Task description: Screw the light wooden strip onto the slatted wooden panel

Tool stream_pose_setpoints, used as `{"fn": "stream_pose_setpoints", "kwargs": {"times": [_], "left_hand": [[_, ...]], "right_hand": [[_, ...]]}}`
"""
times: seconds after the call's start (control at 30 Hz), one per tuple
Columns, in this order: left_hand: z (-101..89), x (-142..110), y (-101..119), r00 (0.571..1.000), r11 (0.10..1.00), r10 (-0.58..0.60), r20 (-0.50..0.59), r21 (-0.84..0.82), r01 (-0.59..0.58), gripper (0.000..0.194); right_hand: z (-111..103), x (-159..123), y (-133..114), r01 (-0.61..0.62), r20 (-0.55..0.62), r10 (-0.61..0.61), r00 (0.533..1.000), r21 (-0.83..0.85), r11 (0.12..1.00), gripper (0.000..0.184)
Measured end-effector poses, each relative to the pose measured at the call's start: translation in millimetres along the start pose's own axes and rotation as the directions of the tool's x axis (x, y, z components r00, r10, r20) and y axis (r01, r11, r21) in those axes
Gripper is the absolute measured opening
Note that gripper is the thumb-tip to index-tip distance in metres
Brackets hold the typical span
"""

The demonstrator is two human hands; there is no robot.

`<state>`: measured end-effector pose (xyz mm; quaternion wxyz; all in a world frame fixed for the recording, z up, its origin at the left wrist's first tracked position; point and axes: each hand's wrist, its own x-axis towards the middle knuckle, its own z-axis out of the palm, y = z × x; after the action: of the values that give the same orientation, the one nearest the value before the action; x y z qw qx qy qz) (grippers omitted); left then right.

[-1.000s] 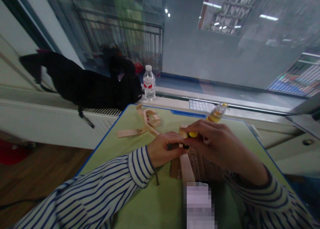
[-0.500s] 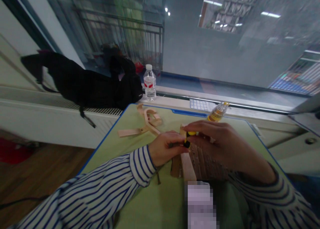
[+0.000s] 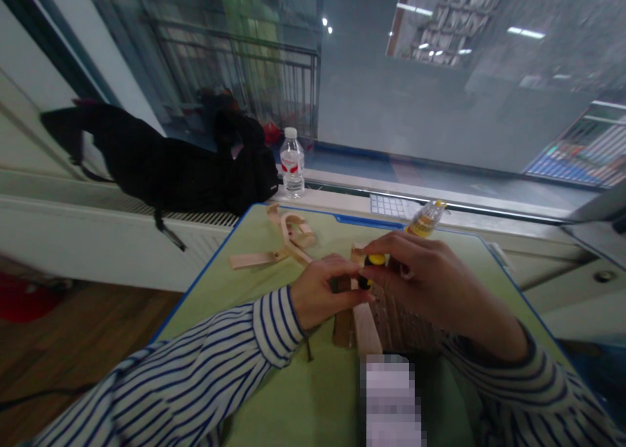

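Observation:
A short yellow-and-black screwdriver (image 3: 375, 260) is gripped by my right hand (image 3: 423, 274), its fingers curled round the handle from the right. The tool's tip is hidden. My left hand (image 3: 325, 290) is closed in a pinch at the handle's dark lower end, over a pale wooden strip (image 3: 368, 330); what the fingertips grip is covered. Under and beside the strip lies a brown block (image 3: 391, 317) with rows of small holes or pegs, partly behind my right hand. A dark screw (image 3: 309, 349) rests on the table beside my left cuff.
A jointed wooden assembly (image 3: 291, 242) lies at the table's back left. A bottle with a yellow cap (image 3: 424, 219) is at the far edge. On the sill are a water bottle (image 3: 292, 163) and a black bag (image 3: 195, 167). A blurred-out pale object (image 3: 392, 401) is at the front.
My right hand has shifted slightly and the screwdriver handle is turned a little, showing more yellow. My left hand stays almost still.

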<state>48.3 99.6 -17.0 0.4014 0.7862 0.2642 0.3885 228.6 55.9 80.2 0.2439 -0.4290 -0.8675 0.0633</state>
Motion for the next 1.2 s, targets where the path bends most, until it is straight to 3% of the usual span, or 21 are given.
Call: {"fn": "stream_pose_setpoints", "kwargs": {"times": [0.1, 0.27, 0.37, 0.7, 0.8, 0.97, 1.2], "left_hand": [[0.6, -0.3, -0.8, 0.999, 1.0, -0.018, -0.031, 0.019, 0.018, 0.023], [-2.1, 2.0, -0.8, 0.999, 0.999, 0.031, 0.028, 0.011, -0.031, 0.022], [-2.9, 3.2, -1.0, 0.994, 0.997, 0.079, 0.08, 0.004, -0.079, 0.021], [-3.5, 2.4, -4.4, 0.979, 0.991, 0.136, 0.154, -0.026, -0.133, 0.021], [-2.0, 1.3, -4.1, 0.985, 0.992, 0.122, 0.12, -0.025, -0.12, 0.021], [1.4, -0.4, -4.2, 0.998, 0.999, 0.05, -0.028, -0.015, -0.05, 0.024], [0.5, 0.1, -3.2, 0.999, 0.999, 0.033, -0.006, 0.007, -0.033, 0.018]], "right_hand": [[-0.2, -0.3, -2.5, -0.004, 0.006, 0.004, 1.0, -0.001, 1.0, 0.021], [-3.7, -2.5, -4.3, 0.065, 0.034, -0.068, 0.997, 0.084, 0.994, 0.031], [-3.7, -2.0, -0.8, 0.118, 0.019, -0.12, 0.993, 0.084, 0.989, 0.024], [-2.9, -0.7, -1.4, 0.023, 0.011, -0.023, 1.0, -0.019, 1.0, 0.018], [-2.2, -0.7, -1.1, 0.024, 0.02, -0.023, 1.0, -0.019, 1.0, 0.017], [-0.9, -0.5, 0.9, 0.028, 0.008, -0.028, 1.0, -0.011, 1.0, 0.018], [-5.2, -3.8, -1.4, 0.043, 0.044, -0.047, 0.998, 0.095, 0.995, 0.033]]}}
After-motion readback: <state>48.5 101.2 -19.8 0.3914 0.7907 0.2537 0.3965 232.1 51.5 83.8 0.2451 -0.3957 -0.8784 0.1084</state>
